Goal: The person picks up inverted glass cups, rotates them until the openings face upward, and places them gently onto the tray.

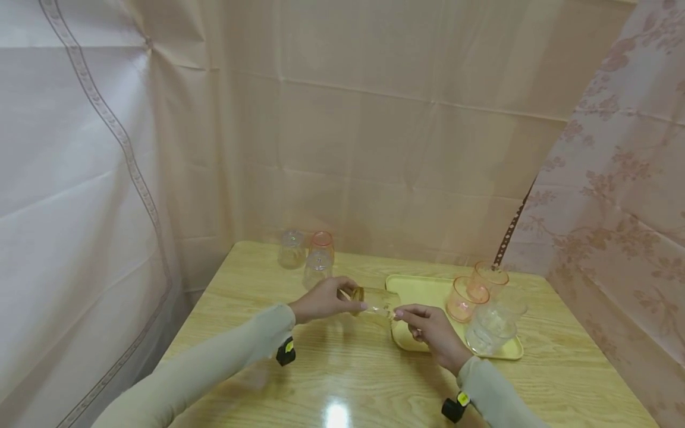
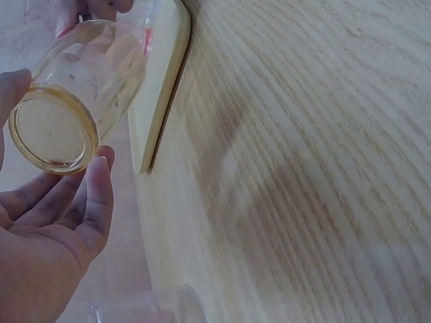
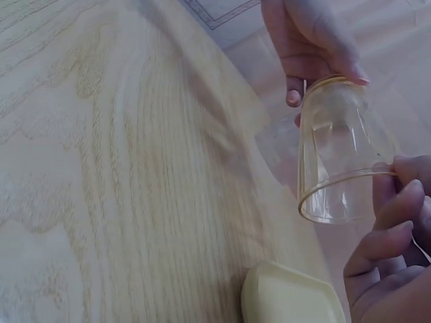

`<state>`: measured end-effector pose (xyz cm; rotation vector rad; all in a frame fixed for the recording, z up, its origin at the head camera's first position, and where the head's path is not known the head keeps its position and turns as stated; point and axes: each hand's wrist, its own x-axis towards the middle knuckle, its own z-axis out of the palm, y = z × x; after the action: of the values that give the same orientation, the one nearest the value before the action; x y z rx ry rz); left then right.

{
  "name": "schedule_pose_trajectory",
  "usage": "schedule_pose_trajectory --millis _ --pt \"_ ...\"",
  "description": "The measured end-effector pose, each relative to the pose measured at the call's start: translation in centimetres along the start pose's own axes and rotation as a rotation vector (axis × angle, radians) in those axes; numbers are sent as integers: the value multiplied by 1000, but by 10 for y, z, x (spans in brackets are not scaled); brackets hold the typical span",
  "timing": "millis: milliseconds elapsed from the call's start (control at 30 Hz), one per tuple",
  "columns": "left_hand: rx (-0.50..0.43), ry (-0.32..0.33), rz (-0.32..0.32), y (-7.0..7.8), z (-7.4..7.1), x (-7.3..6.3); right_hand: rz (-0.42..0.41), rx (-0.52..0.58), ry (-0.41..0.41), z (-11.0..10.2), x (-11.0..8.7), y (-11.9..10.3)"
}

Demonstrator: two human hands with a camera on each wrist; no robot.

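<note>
An amber-tinted clear drinking glass [image 1: 377, 302] lies sideways in the air between my two hands, above the table by the tray's left edge. My left hand [image 1: 323, 300] holds its thick base, thumb on one side and fingertips on the other, as the left wrist view shows with the round base [image 2: 54, 131] facing the camera. At the opposite end, my right hand [image 1: 434, 334] pinches the rim between thumb and index finger. In the right wrist view the glass's open mouth [image 3: 337, 195] points toward the right hand, whose other fingers are curled.
A pale yellow tray [image 1: 420, 291] sits right of centre. On its right side stand two orange glasses [image 1: 463, 300] [image 1: 489, 276] and clear glasses [image 1: 489, 330]. Behind my left hand are two clear glasses [image 1: 292, 252] [image 1: 317, 273] and a reddish one [image 1: 323, 239]. Curtains surround the wooden table [image 1: 321, 368].
</note>
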<state>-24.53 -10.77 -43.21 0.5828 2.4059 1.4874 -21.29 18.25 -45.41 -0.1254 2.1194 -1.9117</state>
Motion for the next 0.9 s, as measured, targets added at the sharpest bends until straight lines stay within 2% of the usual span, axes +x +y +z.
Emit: schedule_pose_trajectory --millis 233,433,633,900 --pt "13 -16 5 -4 4 1 -61 -54 22 -5 1 -10" --pt "73 -12 8 -7 7 2 -100 -116 35 -11 0 -18" --pt "116 5 28 -14 13 5 -78 -180 88 -20 0 -25" --pt "212 -26 59 -13 23 10 -84 -279 132 -32 4 -33"
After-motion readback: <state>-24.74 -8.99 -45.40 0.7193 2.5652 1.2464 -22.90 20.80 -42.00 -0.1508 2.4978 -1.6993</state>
